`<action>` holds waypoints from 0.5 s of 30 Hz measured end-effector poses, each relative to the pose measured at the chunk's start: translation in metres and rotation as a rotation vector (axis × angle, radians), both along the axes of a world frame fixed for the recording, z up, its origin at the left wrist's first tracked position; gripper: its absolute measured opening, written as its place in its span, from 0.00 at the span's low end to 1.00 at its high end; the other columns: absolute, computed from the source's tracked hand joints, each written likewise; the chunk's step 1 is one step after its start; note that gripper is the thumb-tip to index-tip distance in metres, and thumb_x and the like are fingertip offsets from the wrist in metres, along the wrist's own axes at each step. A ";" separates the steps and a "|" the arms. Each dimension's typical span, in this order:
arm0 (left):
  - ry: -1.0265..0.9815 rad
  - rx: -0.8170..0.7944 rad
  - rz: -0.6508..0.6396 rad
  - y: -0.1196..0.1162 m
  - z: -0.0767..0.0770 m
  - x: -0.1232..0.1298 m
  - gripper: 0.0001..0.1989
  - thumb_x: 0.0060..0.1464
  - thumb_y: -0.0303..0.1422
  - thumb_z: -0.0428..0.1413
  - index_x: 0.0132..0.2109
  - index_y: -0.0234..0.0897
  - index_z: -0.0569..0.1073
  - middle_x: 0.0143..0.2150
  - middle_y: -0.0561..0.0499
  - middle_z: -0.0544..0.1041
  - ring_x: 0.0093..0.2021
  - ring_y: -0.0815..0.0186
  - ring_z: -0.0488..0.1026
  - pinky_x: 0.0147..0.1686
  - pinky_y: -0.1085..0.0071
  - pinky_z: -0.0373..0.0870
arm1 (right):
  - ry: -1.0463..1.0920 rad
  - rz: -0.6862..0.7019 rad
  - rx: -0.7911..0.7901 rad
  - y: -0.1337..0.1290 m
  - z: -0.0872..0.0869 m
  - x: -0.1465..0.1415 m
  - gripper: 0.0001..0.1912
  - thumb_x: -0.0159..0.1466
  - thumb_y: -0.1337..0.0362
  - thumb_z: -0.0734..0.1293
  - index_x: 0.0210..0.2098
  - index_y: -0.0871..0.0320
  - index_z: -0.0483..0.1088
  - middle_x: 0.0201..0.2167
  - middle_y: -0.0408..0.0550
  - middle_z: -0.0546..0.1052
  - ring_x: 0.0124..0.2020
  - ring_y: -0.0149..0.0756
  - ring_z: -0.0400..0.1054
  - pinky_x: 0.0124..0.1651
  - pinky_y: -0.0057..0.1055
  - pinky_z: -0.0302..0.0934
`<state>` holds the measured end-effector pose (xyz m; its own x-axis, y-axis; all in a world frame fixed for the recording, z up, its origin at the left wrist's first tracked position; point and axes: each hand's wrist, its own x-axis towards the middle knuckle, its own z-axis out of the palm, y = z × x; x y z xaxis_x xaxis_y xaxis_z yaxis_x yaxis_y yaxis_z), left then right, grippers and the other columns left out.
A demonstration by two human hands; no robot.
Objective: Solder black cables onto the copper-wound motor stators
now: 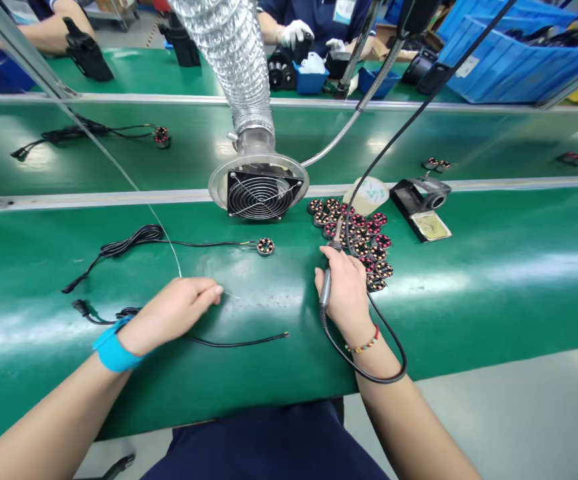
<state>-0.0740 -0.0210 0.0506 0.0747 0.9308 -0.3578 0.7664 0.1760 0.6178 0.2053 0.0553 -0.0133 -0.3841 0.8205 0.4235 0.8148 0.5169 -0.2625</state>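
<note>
L hand (183, 308) pinches solder wire (170, 243), R hand (347, 288) wrapped round soldering iron (325, 288). 1 cable (199, 245) w/ stator (265, 247) on; other cable (241, 345) bare-ended.

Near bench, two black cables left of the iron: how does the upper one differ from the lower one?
End: the upper cable runs right to a round coil; the lower cable ends loose, tips bare.
View: the upper cable's bundle is clear of both hands; the lower cable passes beneath the left arm, so its middle is hidden.
Shared: black jacket, plug at the left end.
</note>
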 end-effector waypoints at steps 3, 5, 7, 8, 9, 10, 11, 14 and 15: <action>-0.139 -0.156 -0.091 0.004 -0.003 0.028 0.18 0.58 0.41 0.45 0.27 0.37 0.70 0.23 0.53 0.72 0.23 0.67 0.69 0.24 0.73 0.63 | -0.026 0.032 -0.007 -0.002 0.001 -0.004 0.17 0.64 0.68 0.59 0.52 0.63 0.66 0.43 0.60 0.76 0.46 0.51 0.70 0.49 0.50 0.61; -0.245 -0.282 -0.069 0.008 -0.005 0.040 0.16 0.58 0.39 0.45 0.28 0.36 0.69 0.23 0.53 0.72 0.22 0.69 0.70 0.22 0.74 0.65 | 0.003 0.088 -0.003 -0.008 0.004 -0.011 0.16 0.64 0.68 0.59 0.51 0.62 0.66 0.41 0.57 0.77 0.42 0.49 0.71 0.45 0.46 0.62; -0.348 -0.368 -0.021 0.014 -0.007 0.047 0.14 0.58 0.38 0.47 0.29 0.35 0.68 0.23 0.52 0.72 0.21 0.70 0.70 0.22 0.75 0.66 | 0.063 0.171 -0.010 -0.017 0.006 -0.018 0.15 0.64 0.69 0.59 0.50 0.60 0.66 0.39 0.55 0.77 0.39 0.46 0.71 0.44 0.43 0.63; -0.401 -0.390 0.012 0.017 -0.008 0.047 0.13 0.58 0.37 0.47 0.28 0.35 0.68 0.23 0.53 0.72 0.20 0.70 0.70 0.21 0.75 0.66 | 0.092 0.218 -0.018 -0.021 0.007 -0.022 0.15 0.64 0.69 0.59 0.50 0.60 0.66 0.39 0.54 0.77 0.39 0.45 0.71 0.44 0.42 0.63; -0.452 -0.400 0.051 0.019 -0.010 0.047 0.13 0.58 0.37 0.48 0.28 0.35 0.67 0.22 0.53 0.71 0.19 0.71 0.69 0.21 0.75 0.66 | 0.121 0.265 -0.030 -0.026 0.008 -0.025 0.14 0.64 0.70 0.59 0.50 0.59 0.66 0.39 0.53 0.78 0.38 0.44 0.71 0.43 0.41 0.64; -0.499 -0.394 0.097 0.022 -0.012 0.046 0.13 0.58 0.37 0.48 0.28 0.35 0.67 0.21 0.53 0.70 0.18 0.71 0.68 0.19 0.75 0.65 | 0.148 0.310 -0.044 -0.029 0.009 -0.028 0.14 0.65 0.70 0.60 0.50 0.59 0.66 0.38 0.52 0.78 0.38 0.43 0.71 0.43 0.40 0.64; -0.541 -0.371 0.148 0.023 -0.015 0.044 0.13 0.57 0.38 0.48 0.29 0.35 0.67 0.21 0.54 0.69 0.18 0.72 0.66 0.18 0.76 0.63 | 0.177 0.350 -0.053 -0.032 0.009 -0.030 0.15 0.65 0.71 0.60 0.50 0.58 0.65 0.38 0.51 0.78 0.38 0.42 0.71 0.42 0.39 0.64; -0.614 -0.227 0.279 0.025 -0.023 0.041 0.13 0.55 0.40 0.51 0.30 0.34 0.67 0.21 0.56 0.65 0.18 0.75 0.58 0.17 0.78 0.54 | 0.258 0.388 -0.052 -0.035 0.008 -0.031 0.17 0.65 0.71 0.59 0.53 0.55 0.63 0.39 0.50 0.78 0.38 0.41 0.72 0.42 0.39 0.65; -0.618 -0.185 0.301 0.024 -0.026 0.041 0.13 0.54 0.40 0.52 0.30 0.34 0.67 0.21 0.57 0.63 0.18 0.76 0.56 0.18 0.78 0.52 | 0.272 0.370 -0.058 -0.035 0.007 -0.031 0.17 0.65 0.71 0.59 0.53 0.55 0.62 0.40 0.50 0.77 0.39 0.42 0.71 0.43 0.40 0.65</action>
<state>-0.0327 0.0033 0.0246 0.0635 0.8711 -0.4869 0.1873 0.4688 0.8632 0.1746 0.0208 -0.0065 -0.5366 0.6746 0.5069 0.4760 0.7380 -0.4783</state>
